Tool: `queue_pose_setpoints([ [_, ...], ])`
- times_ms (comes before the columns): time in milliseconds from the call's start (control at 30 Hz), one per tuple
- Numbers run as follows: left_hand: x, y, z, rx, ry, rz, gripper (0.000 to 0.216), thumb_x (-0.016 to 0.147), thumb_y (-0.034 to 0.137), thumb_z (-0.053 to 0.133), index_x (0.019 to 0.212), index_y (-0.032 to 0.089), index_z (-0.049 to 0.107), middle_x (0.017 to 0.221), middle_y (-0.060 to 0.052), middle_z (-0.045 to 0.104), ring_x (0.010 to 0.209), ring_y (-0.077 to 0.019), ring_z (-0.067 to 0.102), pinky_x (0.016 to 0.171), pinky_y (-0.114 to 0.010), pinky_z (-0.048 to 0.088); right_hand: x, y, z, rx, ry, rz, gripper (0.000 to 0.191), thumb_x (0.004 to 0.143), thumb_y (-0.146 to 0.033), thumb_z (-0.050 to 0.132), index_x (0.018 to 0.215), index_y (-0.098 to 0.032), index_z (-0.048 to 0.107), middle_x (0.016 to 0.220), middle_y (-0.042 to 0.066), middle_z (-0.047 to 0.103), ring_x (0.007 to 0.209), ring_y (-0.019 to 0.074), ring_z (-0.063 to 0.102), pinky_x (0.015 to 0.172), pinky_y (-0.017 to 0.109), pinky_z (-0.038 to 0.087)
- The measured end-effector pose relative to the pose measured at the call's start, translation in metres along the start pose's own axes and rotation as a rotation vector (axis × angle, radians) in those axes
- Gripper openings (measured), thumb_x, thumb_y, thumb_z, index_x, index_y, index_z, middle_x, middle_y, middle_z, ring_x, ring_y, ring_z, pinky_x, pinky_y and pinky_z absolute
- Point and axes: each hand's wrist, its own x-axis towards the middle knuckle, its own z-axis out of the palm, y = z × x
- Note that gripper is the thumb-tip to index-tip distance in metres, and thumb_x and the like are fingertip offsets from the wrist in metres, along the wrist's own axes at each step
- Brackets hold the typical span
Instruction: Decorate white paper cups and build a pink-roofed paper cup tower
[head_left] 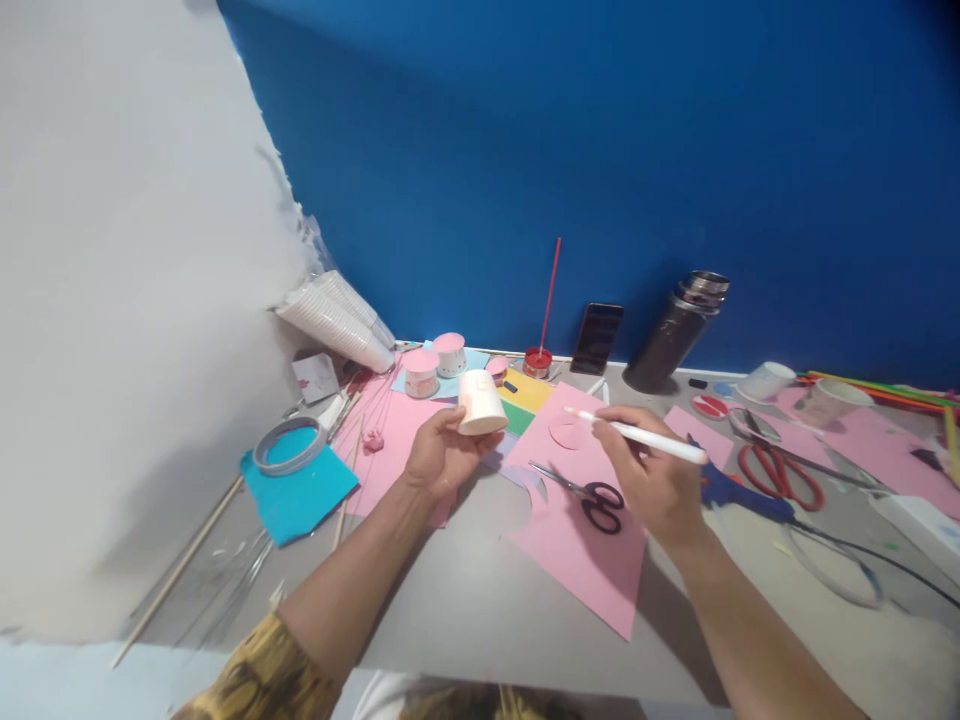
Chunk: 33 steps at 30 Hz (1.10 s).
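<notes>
A white paper cup (pixel 481 403) is in my left hand (pixel 442 450), tilted, with faint marks on its side. My right hand (pixel 649 475) grips a white pen (pixel 656 440), its tip pointing left toward the cup but apart from it. Under that hand lies a pink paper sheet (pixel 585 580) with a curved cut-out. On it rest black-handled scissors (pixel 592 497) and a cut pink paper disc (pixel 565 432). Behind the cup stand two small decorated cups, one with a pink top (pixel 421 375) and another pink-topped cup (pixel 450 354).
Stacked paper cups (pixel 341 325) lean at the back left. Teal felt (pixel 300 495) bears a roll of tape (pixel 289 447). Along the blue wall are a phone (pixel 598 338) and a dark flask (pixel 671 335). At right lie a blue glue gun (pixel 750 495) and red-handled scissors (pixel 780 475).
</notes>
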Motion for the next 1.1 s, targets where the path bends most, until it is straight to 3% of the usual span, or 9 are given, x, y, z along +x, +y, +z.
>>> queue_pose_setpoints([
  [133,0.007,-0.001,-0.005,0.083,0.099,0.078,0.024,0.079,0.018,0.067,0.102,0.011,0.066,0.095,-0.012,0.074,0.086,-0.0221,0.071,0.075,-0.033,0.059,-0.005,0.03,0.007,-0.24,-0.173,-0.063,0.023,0.103,-0.034,0.054,0.109,-0.022,0.073,0.105,0.008,0.079,0.095,0.0241,0.074,0.084,0.035,0.055],
  [300,0.005,-0.028,-0.009,0.445,-0.002,0.087,0.045,0.065,0.015,0.079,0.109,0.014,0.067,0.106,-0.011,0.074,0.09,-0.0228,0.07,0.076,-0.033,0.056,-0.017,0.058,0.011,-0.749,-0.438,0.162,0.038,0.102,-0.014,0.046,0.134,-0.022,0.065,0.124,0.013,0.071,0.113,0.0269,0.067,0.081,0.033,0.05],
  [400,-0.001,-0.037,-0.009,0.594,-0.05,0.107,0.059,0.061,0.013,0.082,0.117,0.018,0.066,0.116,-0.01,0.073,0.103,-0.027,0.069,0.083,-0.037,0.055,-0.018,0.065,0.01,-0.866,-0.557,0.249,0.04,0.102,-0.012,0.045,0.135,-0.021,0.065,0.124,0.014,0.069,0.115,0.0268,0.064,0.078,0.031,0.047],
  [600,-0.005,-0.032,-0.006,0.715,-0.029,0.144,0.058,0.063,0.015,0.083,0.119,0.019,0.068,0.119,-0.01,0.072,0.106,-0.0266,0.067,0.084,-0.035,0.055,-0.018,0.067,0.012,-0.867,-0.63,0.28,0.027,0.102,-0.016,0.051,0.118,-0.024,0.072,0.112,0.01,0.07,0.111,0.0245,0.065,0.08,0.028,0.045],
  [767,-0.005,-0.03,-0.005,0.669,-0.034,0.13,0.061,0.064,0.013,0.087,0.122,0.016,0.068,0.119,-0.013,0.073,0.103,-0.0257,0.069,0.078,-0.03,0.057,-0.011,0.053,0.007,-0.859,-0.601,0.355,0.037,0.107,-0.027,0.045,0.14,-0.029,0.063,0.112,0.01,0.076,0.106,0.0248,0.071,0.08,0.03,0.048],
  [867,-0.006,-0.032,-0.004,0.63,-0.038,0.111,0.058,0.064,0.011,0.088,0.119,0.014,0.07,0.119,-0.015,0.073,0.1,-0.0262,0.07,0.075,-0.03,0.057,0.013,0.054,-0.001,-0.88,-0.547,0.455,0.036,0.108,-0.033,0.044,0.131,-0.022,0.069,0.103,0.014,0.078,0.099,0.0283,0.075,0.081,0.035,0.05],
  [967,-0.007,-0.035,-0.005,0.625,-0.042,0.112,0.056,0.064,0.011,0.089,0.117,0.014,0.07,0.116,-0.015,0.074,0.096,-0.0257,0.07,0.073,-0.03,0.057,0.052,0.069,-0.001,-0.875,-0.514,0.541,0.034,0.108,-0.034,0.045,0.113,-0.017,0.075,0.111,0.017,0.076,0.109,0.0308,0.072,0.087,0.039,0.053],
  [1033,-0.006,-0.036,-0.006,0.642,-0.041,0.125,0.056,0.065,0.011,0.088,0.118,0.015,0.07,0.116,-0.014,0.073,0.097,-0.0253,0.07,0.073,-0.03,0.057,0.079,0.083,0.006,-0.852,-0.513,0.609,0.03,0.106,-0.034,0.053,0.116,-0.013,0.073,0.118,0.018,0.073,0.113,0.0294,0.07,0.093,0.041,0.055],
  [1100,-0.005,-0.035,-0.006,0.624,-0.051,0.138,0.057,0.065,0.01,0.087,0.118,0.015,0.07,0.117,-0.013,0.073,0.098,-0.025,0.07,0.075,-0.03,0.057,0.098,0.095,0.018,-0.81,-0.53,0.684,0.034,0.102,-0.038,0.065,0.128,-0.016,0.066,0.129,0.012,0.068,0.112,0.0258,0.069,0.095,0.046,0.058],
])
